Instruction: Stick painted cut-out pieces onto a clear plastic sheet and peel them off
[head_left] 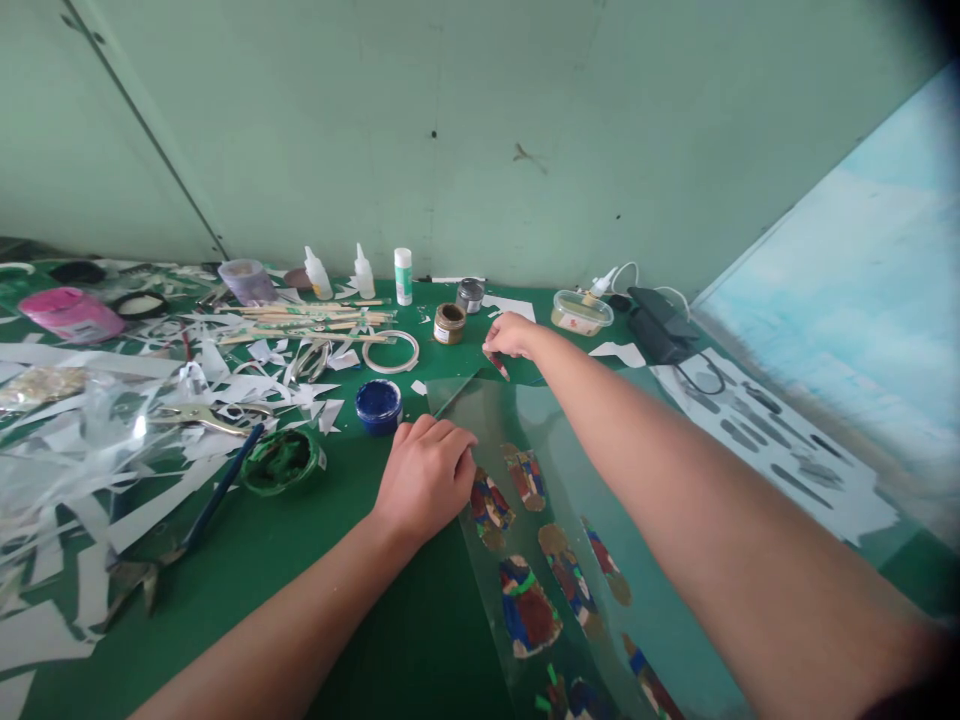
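Note:
My left hand (429,468) rests on the left edge of a clear plastic sheet (622,450), its fingers curled. A thin dark line runs up from its fingertips; what it holds, if anything, is hidden. Beyond the sheet's far edge, my right hand (511,335) pinches a small reddish pointed piece (498,366) low over the green table. Painted patches (529,608) in red, blue, brown and green lie on the sheet, between my forearms. A blue paint jar (379,407) stands just behind my left hand, and an open brown paint jar (449,324) is left of my right hand.
White paper scraps (176,485), pliers (202,417), sticks (307,318) and a green paint tub (281,462) crowd the left. Glue bottles (364,273) stand near the wall. At right are a plastic container (581,313), a black device (660,325) and paper with grey shapes (780,440).

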